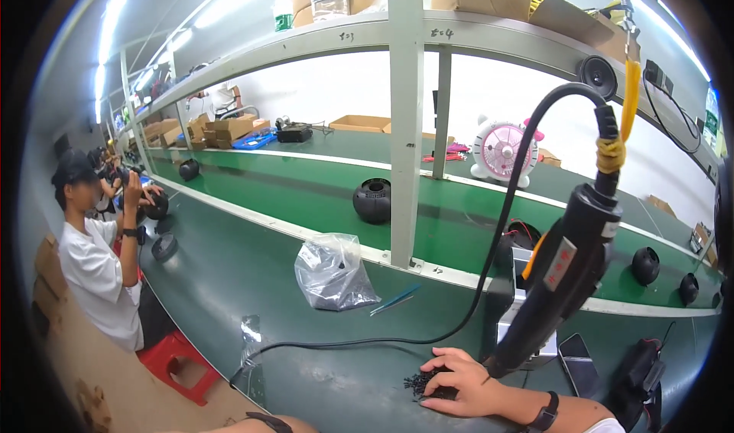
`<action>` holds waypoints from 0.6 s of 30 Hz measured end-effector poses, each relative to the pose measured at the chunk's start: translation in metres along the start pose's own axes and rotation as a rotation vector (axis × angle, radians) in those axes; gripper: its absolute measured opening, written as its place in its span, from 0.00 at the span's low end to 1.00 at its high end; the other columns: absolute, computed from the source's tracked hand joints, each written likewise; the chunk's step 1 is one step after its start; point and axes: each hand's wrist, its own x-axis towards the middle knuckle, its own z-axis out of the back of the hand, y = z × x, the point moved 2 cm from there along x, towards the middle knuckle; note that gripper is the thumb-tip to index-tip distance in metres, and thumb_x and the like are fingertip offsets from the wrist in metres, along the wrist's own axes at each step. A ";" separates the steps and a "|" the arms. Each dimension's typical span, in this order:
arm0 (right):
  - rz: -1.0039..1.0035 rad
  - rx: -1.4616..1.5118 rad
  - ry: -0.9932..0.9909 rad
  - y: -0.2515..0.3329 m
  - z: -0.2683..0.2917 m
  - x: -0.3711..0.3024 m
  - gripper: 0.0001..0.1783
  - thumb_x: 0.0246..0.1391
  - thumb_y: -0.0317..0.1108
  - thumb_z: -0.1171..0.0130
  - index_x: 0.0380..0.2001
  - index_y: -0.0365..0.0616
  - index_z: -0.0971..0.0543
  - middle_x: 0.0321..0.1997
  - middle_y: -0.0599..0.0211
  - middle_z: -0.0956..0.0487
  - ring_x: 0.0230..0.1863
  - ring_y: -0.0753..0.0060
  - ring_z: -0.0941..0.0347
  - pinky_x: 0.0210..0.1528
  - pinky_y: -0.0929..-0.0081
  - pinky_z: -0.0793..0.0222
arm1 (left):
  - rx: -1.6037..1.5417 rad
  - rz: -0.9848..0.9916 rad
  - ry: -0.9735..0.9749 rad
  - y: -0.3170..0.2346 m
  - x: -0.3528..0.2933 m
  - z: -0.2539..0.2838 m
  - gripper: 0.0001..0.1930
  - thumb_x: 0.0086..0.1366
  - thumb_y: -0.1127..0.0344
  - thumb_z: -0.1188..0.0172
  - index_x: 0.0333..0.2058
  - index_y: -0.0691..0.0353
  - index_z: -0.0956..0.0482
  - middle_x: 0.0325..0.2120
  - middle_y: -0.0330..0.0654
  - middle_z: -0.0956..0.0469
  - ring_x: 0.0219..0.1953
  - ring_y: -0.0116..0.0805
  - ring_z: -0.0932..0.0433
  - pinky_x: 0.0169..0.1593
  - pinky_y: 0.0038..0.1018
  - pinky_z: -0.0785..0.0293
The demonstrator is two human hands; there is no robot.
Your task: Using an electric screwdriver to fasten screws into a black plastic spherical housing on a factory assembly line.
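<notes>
My right hand [462, 385], with a dark band on its wrist, rests on a small pile of tiny black screws [415, 384]. Its fingers are apart and bent over the pile, and the palm side is hidden. Just above it hangs a black electric screwdriver [585, 242], tilted, its tip close to the back of my hand. Of my left arm [294, 424] only a strip with a dark band shows at the lower edge; the fingers of that hand are out of sight.
A clear plastic bag [335, 274] of dark parts lies mid-bench beside thin blue sticks [396, 299]. The black cable [367, 345] crosses the bench. A phone [579, 364] lies right of my hand. Round black housings [372, 201] stand on the green belt. A co-worker [99, 257] sits left.
</notes>
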 end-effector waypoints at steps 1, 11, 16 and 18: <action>0.003 -0.005 0.008 0.002 0.002 -0.001 0.12 0.50 0.42 0.25 0.32 0.51 0.17 0.51 0.62 0.21 0.61 0.45 0.29 0.64 0.52 0.32 | -0.017 -0.017 -0.015 0.006 -0.002 0.000 0.38 0.50 0.50 0.22 0.57 0.57 0.28 0.49 0.46 0.23 0.54 0.42 0.23 0.54 0.41 0.24; -0.103 -0.070 0.023 0.031 0.016 0.007 0.11 0.43 0.31 0.24 0.29 0.45 0.18 0.54 0.53 0.22 0.63 0.40 0.31 0.65 0.50 0.36 | 0.396 -0.094 -0.234 -0.038 -0.022 -0.056 0.40 0.49 0.50 0.22 0.59 0.57 0.28 0.53 0.46 0.24 0.58 0.41 0.25 0.57 0.41 0.25; 0.023 0.006 0.124 0.027 0.009 -0.002 0.11 0.48 0.28 0.27 0.34 0.42 0.19 0.57 0.52 0.23 0.66 0.41 0.33 0.66 0.51 0.38 | 0.749 -0.596 -0.570 0.001 0.011 -0.054 0.29 0.62 0.47 0.31 0.52 0.61 0.30 0.35 0.41 0.29 0.23 0.25 0.36 0.28 0.19 0.39; 0.023 0.017 0.130 0.026 0.006 0.000 0.11 0.49 0.27 0.27 0.34 0.42 0.19 0.58 0.52 0.23 0.66 0.41 0.33 0.67 0.51 0.38 | 0.767 -0.519 -0.336 -0.011 0.010 -0.056 0.25 0.65 0.41 0.39 0.45 0.58 0.28 0.30 0.37 0.30 0.22 0.23 0.36 0.27 0.19 0.40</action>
